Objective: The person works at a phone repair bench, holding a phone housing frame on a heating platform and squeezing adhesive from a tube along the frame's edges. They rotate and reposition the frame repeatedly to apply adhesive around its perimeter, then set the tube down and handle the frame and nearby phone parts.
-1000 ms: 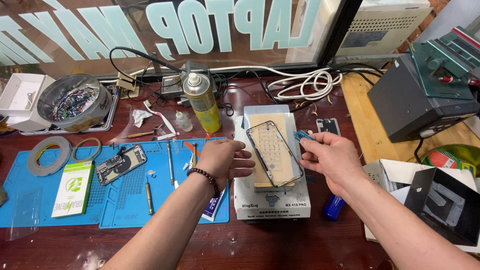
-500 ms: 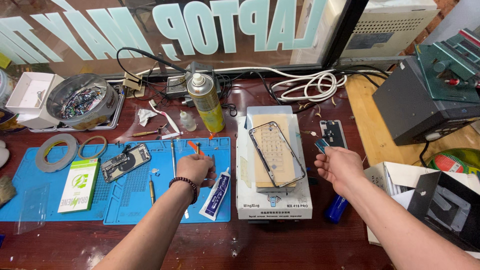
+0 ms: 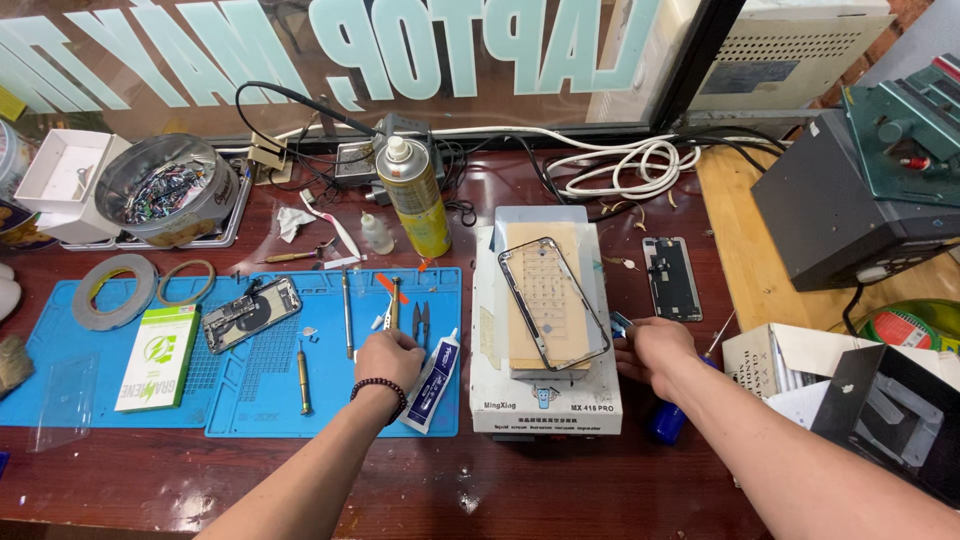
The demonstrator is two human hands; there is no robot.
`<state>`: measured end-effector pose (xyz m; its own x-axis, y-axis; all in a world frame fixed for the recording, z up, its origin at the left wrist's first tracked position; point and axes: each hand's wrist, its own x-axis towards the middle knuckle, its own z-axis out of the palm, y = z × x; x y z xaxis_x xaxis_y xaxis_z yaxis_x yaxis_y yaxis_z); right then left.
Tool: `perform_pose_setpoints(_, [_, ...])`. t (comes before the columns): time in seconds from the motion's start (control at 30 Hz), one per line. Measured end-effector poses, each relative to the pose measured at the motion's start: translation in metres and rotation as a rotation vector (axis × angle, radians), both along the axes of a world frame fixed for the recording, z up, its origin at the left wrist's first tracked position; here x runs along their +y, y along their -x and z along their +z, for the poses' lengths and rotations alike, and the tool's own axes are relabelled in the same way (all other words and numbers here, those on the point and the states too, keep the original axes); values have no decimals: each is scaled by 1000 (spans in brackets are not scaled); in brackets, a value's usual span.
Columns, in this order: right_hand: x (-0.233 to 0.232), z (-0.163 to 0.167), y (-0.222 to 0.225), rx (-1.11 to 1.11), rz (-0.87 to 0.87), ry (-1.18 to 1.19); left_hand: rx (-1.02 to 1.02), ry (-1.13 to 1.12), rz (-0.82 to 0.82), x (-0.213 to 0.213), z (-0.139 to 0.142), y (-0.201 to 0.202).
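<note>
1. View from a head camera looking down on a dark red wooden workbench [image 3: 560,470] cluttered with phone repair gear.
2. The left hand [image 3: 388,358] rests on a blue silicone work mat [image 3: 330,400], fingers curled down over the lower end of a small metal tool with an orange tip [image 3: 393,300]. Whether the fingers actually pinch it cannot be told.
3. That tool's long axis runs away from the person, so it extends straight ahead from the left fingertips. A pair of thin black-handled tweezers [image 3: 420,320] lies just beside it, and a white glue tube with a dark cap [image 3: 433,368] lies touching the hand's right side.
4. The right hand [image 3: 655,350] sits at the right edge of a white box-shaped heating plate machine [image 3: 545,385], fingers closed on a small blue item [image 3: 621,323], partly hidden.
5. On the machine lies a black rectangular phone frame [image 3: 553,300], long axis pointing away and slightly tilted. It lies to the left of the right hand, which is the nearer one.
6. A yellow spray can [image 3: 413,197] stands upright behind the mat.
</note>
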<state>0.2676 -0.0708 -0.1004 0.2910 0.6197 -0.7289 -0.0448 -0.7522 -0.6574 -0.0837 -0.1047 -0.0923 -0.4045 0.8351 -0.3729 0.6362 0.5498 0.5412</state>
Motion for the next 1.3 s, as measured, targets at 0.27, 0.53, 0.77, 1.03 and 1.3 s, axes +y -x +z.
perform_pose_setpoints(0.27, [-1,26,1,-79,75,-58,197,15,-386,7,10,-30])
perform_pose_setpoints(0.53, [14,67,-44,-5,57,-353,3,-1,-154,33,20,-19])
perform_pose_setpoints(0.77, [-3,156,-6,-256,476,-791,-1366,19,273,82,135,-24])
perform_pose_setpoints(1.03, [-50,213,48,-572,626,-1518,-1659,145,60,52,167,-138])
perform_pose_setpoints(1.3, [-36,188,35,358,-85,-715,-1384,126,275,29,158,-94])
